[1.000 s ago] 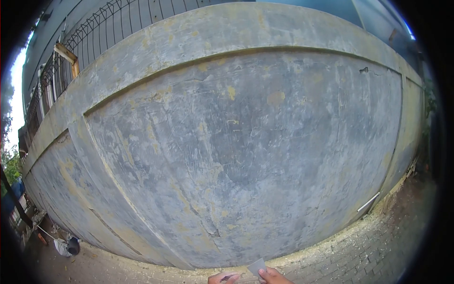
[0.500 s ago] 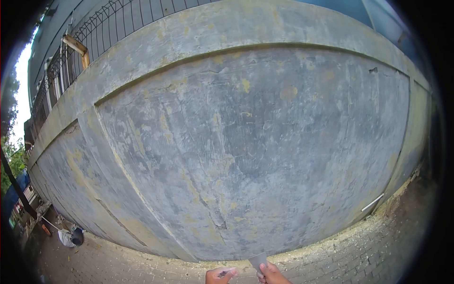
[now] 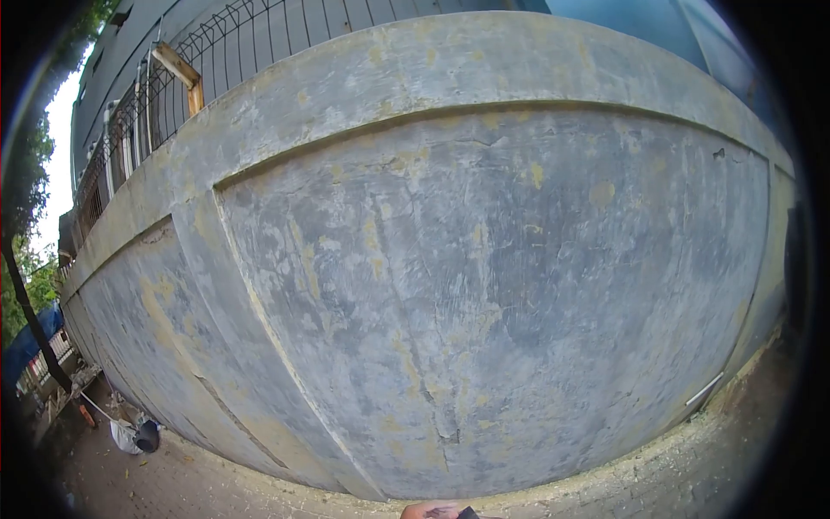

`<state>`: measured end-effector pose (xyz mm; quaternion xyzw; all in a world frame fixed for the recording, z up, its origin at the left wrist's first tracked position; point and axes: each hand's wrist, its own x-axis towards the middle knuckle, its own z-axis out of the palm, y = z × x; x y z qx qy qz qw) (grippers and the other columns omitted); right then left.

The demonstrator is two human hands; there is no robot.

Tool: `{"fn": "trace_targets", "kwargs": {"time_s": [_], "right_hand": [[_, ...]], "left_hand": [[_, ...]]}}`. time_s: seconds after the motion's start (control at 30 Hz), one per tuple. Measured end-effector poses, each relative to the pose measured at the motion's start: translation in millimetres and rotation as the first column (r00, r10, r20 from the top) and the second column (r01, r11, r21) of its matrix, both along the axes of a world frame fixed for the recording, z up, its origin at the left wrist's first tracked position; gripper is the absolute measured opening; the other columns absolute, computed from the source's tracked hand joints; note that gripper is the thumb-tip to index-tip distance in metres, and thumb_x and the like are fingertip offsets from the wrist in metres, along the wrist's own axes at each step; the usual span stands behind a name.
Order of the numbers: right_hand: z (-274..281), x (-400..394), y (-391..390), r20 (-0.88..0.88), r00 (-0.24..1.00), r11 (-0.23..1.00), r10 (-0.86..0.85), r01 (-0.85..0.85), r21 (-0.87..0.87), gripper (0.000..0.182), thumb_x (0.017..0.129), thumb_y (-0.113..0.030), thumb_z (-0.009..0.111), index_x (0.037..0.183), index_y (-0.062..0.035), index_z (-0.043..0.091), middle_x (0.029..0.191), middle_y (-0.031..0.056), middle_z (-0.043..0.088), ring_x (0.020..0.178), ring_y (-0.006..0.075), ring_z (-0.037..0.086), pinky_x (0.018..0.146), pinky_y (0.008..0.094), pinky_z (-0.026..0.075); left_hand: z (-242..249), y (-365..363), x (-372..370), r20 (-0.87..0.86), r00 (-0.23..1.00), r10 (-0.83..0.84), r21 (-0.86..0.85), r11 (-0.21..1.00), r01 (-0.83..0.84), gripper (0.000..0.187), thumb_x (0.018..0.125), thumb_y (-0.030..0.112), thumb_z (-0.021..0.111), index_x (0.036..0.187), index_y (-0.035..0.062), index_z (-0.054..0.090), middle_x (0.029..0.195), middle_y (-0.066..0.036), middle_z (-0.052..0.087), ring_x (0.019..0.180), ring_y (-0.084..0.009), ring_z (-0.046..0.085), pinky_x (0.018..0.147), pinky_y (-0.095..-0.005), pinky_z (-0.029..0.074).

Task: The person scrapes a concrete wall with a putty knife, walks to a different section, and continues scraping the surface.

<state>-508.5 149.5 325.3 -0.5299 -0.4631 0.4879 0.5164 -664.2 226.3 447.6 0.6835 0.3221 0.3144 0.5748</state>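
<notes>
At the bottom edge of the head view, only the top of my left hand (image 3: 431, 510) shows, its fingers curled and whatever they hold cut off by the frame. Close beside it on the right is the dark tip of a flat-bladed scraper (image 3: 468, 513). The frame edge hides nearly all of my right hand, which has the scraper. Both hands are low, in front of the foot of a grey plastered wall (image 3: 536, 294) with yellowish patches, cracks and a recessed panel.
A white stick (image 3: 705, 388) leans low at the wall's right end. On the left, a white bag (image 3: 125, 437) and a dark bucket (image 3: 148, 436) stand on the ground. Wire fencing (image 3: 251, 35) and a wooden post (image 3: 177, 65) top the wall. Pale debris lines its base.
The view has turned left and up, so the wall appears shifted right and down. My hands have dropped almost out of the frame; the scraper blade and right hand showed plainly before.
</notes>
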Motion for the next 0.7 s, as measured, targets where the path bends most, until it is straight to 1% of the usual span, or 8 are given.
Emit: {"fn": "trace_targets", "kwargs": {"time_s": [0.03,0.07,0.17,0.3,0.33,0.4,0.5,0.7], "right_hand": [[120,-2,-35,-0.199,0.977,0.988,0.079,-0.104,-0.118,0.015,0.092,-0.023,0.053,0.092,-0.0092,0.06,0.058,-0.005,0.047,0.05,0.0066,0.043,0.045,0.023,0.035],[133,-13,-26,-0.213,0.975,0.987,0.065,-0.094,-0.133,0.015,0.092,-0.023,0.053,0.092,-0.0092,0.06,0.058,-0.005,0.047,0.05,0.0066,0.043,0.045,0.023,0.035],[147,-36,10,-0.385,0.86,0.865,0.334,-0.442,-0.238,0.022,0.091,-0.022,0.058,0.107,-0.0074,0.059,0.073,-0.0006,0.052,0.063,0.0071,0.046,0.053,0.023,0.038],[127,-88,38,-0.614,0.788,0.94,-0.042,-0.178,-0.292,0.017,0.093,-0.019,0.054,0.103,-0.005,0.057,0.067,0.0034,0.054,0.049,0.0114,0.046,0.044,0.0241,0.039],[123,-91,42,-0.617,0.784,0.947,-0.066,-0.147,-0.287,0.017,0.093,-0.019,0.054,0.103,-0.005,0.057,0.067,0.0034,0.054,0.049,0.0114,0.046,0.044,0.0241,0.039],[131,-93,44,-0.778,0.628,0.925,-0.016,-0.286,-0.251,0.02,0.095,-0.02,0.05,0.097,-0.0014,0.056,0.068,0.0075,0.055,0.046,0.014,0.047,0.039,0.0254,0.039],[145,-101,41,-0.831,0.541,0.911,-0.128,-0.267,-0.315,0.026,0.096,-0.023,0.046,0.093,0.0009,0.057,0.065,0.0091,0.054,0.044,0.0149,0.047,0.036,0.0259,0.037],[131,-94,39,-0.789,0.59,0.93,-0.169,-0.171,-0.326,0.023,0.096,-0.02,0.046,0.091,-0.0003,0.058,0.063,0.0073,0.055,0.043,0.0141,0.048,0.034,0.0249,0.036]], "left_hand": [[6,4,-15,-0.015,1.0,-0.01,-0.017,1.0,0.01,0.016,0.077,-0.001,0.064,0.093,0.0002,0.066,0.089,-0.005,0.066,0.083,-0.013,0.061,0.075,-0.0276,0.048],[21,10,-30,-0.012,1.0,-0.012,-0.035,0.999,0.011,0.016,0.077,-0.001,0.063,0.093,0.0005,0.067,0.088,-0.005,0.066,0.083,-0.0132,0.061,0.075,-0.0276,0.048],[38,33,-73,0.059,0.998,-0.018,-0.062,0.998,0.022,0.015,0.078,-0.002,0.062,0.092,0.0008,0.067,0.088,-0.005,0.066,0.083,-0.013,0.06,0.075,-0.0272,0.048],[21,61,-106,0.2,0.977,0.077,-0.052,0.996,-0.068,0.012,0.078,-0.001,0.063,0.089,0.0011,0.067,0.086,-0.005,0.066,0.081,-0.0119,0.06,0.073,-0.0261,0.048],[17,68,-110,0.254,0.957,0.142,-0.031,0.99,-0.139,0.012,0.078,-0.001,0.063,0.089,0.0013,0.067,0.085,-0.005,0.066,0.08,-0.012,0.06,0.072,-0.0261,0.048],[15,87,-113,0.249,0.964,0.091,-0.054,0.995,-0.08,0.013,0.078,0.0,0.064,0.09,0.0012,0.066,0.085,-0.006,0.066,0.079,-0.0129,0.061,0.071,-0.0267,0.049],[27,96,-109,0.226,0.974,-0.006,-0.059,0.998,0.02,0.011,0.078,-0.001,0.064,0.088,0.0008,0.066,0.085,-0.006,0.066,0.079,-0.013,0.061,0.071,-0.0265,0.049],[16,112,-90,0.163,0.974,-0.157,-0.179,0.966,0.186,0.007,0.076,0.0,0.063,0.082,0.0005,0.066,0.078,-0.003,0.064,0.076,-0.013,0.058,0.071,-0.0268,0.046]]}}
